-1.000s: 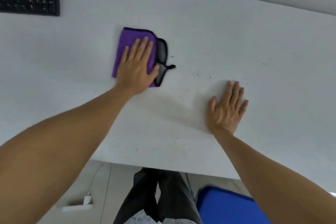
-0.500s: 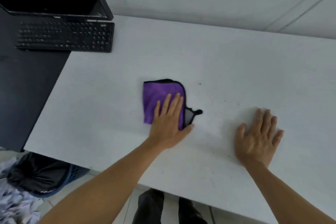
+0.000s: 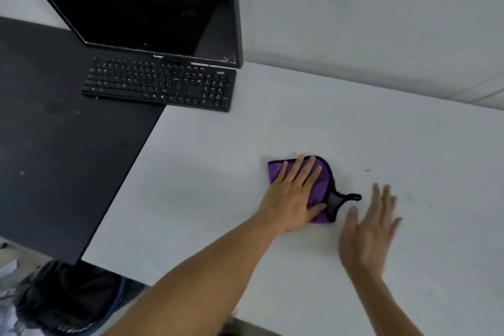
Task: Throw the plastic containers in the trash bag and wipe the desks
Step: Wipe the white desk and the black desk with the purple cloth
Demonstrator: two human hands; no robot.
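A purple cloth [image 3: 321, 185] with black trim and a small black loop lies on the white desk [image 3: 300, 123]. My left hand [image 3: 293, 196] presses flat on the cloth, fingers spread over it. My right hand [image 3: 368, 229] is just right of the cloth, fingers apart and blurred, holding nothing; whether it touches the desk I cannot tell. A bin lined with a black trash bag [image 3: 71, 297] stands on the floor at the lower left, below the desk edge. No plastic containers are in view.
A black monitor [image 3: 152, 3] and a black keyboard [image 3: 163, 84] sit at the back left, straddling the white desk and a black desk [image 3: 54, 150] to its left. Small dark specks dot the white surface to the right of my hands.
The view has swung left, bringing the monitor, black desk and bin into sight. My left hand stays pressed on the cloth; my right hand has moved in close beside it.
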